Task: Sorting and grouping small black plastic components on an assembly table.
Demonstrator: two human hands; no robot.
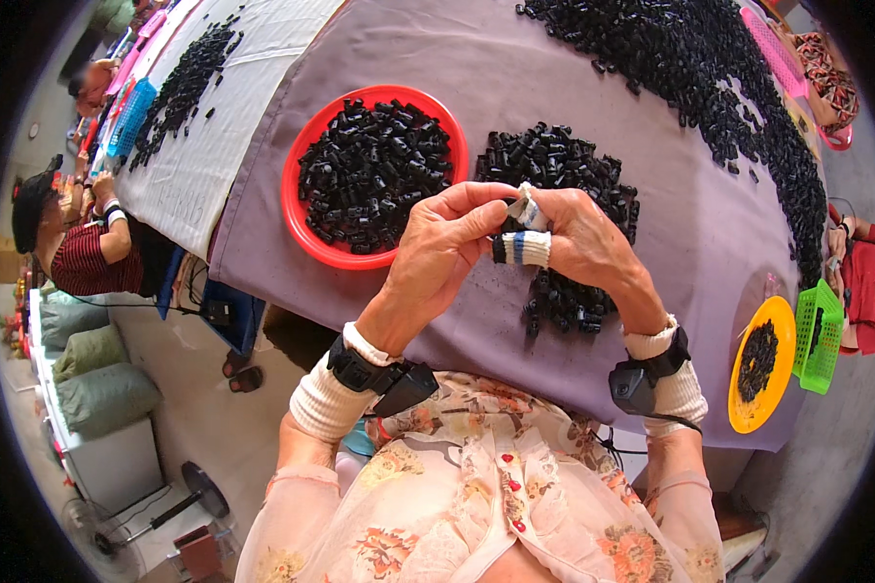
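Both hands meet above the table, over the near part of a pile of small black plastic parts point(564, 160). My left hand point(423, 257) is closed, its thumb and index finger pinched at a small black part that is mostly hidden. My right hand point(588, 243) is also closed at that spot, its fingers curled inward and wearing white knitted finger covers point(523, 249) with blue and dark stripes. To the left of the pile, a round red basin point(290, 199) holds many of the same black parts. Its near right rim lies behind my left hand.
A grey-mauve cloth point(360, 296) covers the table. A large heap of black parts point(671, 58) spreads across the far right. At the right edge are a yellow plate point(784, 335) and a green basket point(819, 355). A person in a striped top point(92, 260) sits at the left table.
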